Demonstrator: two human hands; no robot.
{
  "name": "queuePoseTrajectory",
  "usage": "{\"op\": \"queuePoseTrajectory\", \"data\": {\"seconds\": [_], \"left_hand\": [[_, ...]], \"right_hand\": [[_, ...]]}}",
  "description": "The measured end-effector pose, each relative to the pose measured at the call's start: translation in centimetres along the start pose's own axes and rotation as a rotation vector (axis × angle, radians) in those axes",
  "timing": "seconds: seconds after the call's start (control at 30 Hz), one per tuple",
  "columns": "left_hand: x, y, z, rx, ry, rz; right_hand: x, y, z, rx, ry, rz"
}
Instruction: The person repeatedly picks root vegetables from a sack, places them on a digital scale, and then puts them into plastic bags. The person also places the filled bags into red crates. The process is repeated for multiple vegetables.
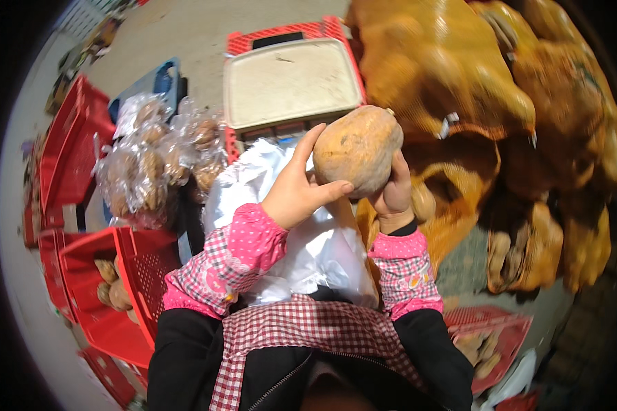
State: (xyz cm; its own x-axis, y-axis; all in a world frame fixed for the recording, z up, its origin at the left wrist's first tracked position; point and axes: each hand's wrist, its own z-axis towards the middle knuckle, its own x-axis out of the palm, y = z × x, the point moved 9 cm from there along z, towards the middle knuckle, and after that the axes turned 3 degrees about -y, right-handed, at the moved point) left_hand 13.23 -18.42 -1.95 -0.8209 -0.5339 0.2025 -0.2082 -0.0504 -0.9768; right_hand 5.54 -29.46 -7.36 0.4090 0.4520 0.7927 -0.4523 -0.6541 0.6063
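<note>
Grip is two-handed and engaged: the left hand (pixel 296 188) and the right hand (pixel 395 195) are both closed on one tan squash (pixel 358 149), the left thumb lying across its lower front and the right hand cupping its lower right side. The squash is held up in front of the body, above the heap of clear plastic bags (pixel 298 257), and in the view it overlaps the near right corner of a cream platform (pixel 291 82) seated on a red crate (pixel 332 29). To the right, a slack orange mesh sack (pixel 463 219) has another squash (pixel 424 203) at its mouth; full mesh sacks (pixel 445 61) stand beyond. To the left are wrapped bundles of produce (pixel 151 171) and a red basket (pixel 110 322) with more produce inside. Step in hand, in this inspector's judgement: handling a single squash, lifted and supported, not yet set down. Any next move appears to call for keeping both palms loaded, since the rounded skin looks smooth and likely to roll, and for clearing the loose plastic beneath before either hand lets go.
</note>
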Motion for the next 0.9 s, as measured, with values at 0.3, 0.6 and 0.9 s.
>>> {"op": "queuePoseTrajectory", "data": {"seconds": [0.3, 0.6, 0.9], "left_hand": [[-9.0, -1.0, -0.3, 0.084, -0.237, -0.046], [-24.3, 7.7, -21.4, -0.097, -0.773, 0.253], [-28.1, 32.9, -37.2, -0.642, -0.915, 0.292]], "right_hand": [[5.8, -5.3, 12.8, 0.509, 0.055, -0.34], [7.1, -5.3, 19.8, 0.466, 0.082, -1.22], [11.9, 2.6, 13.3, -0.54, -0.066, -1.667]]}}
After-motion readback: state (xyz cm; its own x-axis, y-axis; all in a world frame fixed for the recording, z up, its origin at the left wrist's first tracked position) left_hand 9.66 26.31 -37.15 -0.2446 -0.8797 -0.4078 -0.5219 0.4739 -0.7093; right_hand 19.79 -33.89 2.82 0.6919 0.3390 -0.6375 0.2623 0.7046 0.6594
